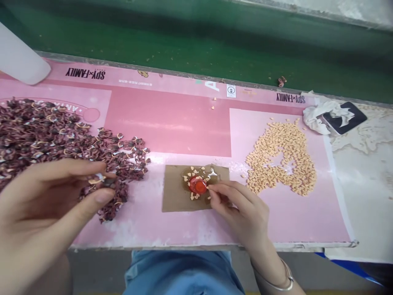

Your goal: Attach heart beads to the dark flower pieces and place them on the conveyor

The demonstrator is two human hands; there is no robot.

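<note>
My left hand [52, 205] is closed in a pinch on a small dark figurine [107, 182] with a whitish and yellow part. It is held above the edge of a large heap of similar dark purplish-brown figurines [39, 131]. At a shallow red cap [199, 186], my right hand [244, 207] pinches a tiny beige piece [208, 187] between thumb and finger. The cap sits in a puddle of clear liquid on a brown card [172, 196]. Several loose beige pieces lie around the cap's rim.
On the right, a pile of small beige pieces [282, 164] covers the pink printed mat [172, 119]. Beyond it lie crumpled white tissue [316, 116] and a black tray [353, 119]. A white object [21, 57] juts in at upper left. A green surface [153, 37] runs behind the mat.
</note>
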